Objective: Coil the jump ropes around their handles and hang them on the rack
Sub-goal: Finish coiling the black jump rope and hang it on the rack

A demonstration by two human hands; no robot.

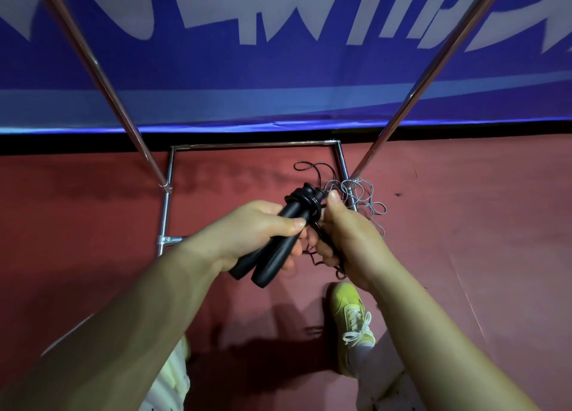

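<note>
surface: red floor [464,255] | on it: rack base [168,175] by the banner [278,70] | grey rope [368,203] heaped at base's right rail | yellow shoe [349,311] nearer than base

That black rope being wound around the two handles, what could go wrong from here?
The few coils sit only at the top of the black handles; if the right hand eases its pull they could slip off. The loose black cord also lies beside a tangled grey rope on the floor and might snag it.
</note>
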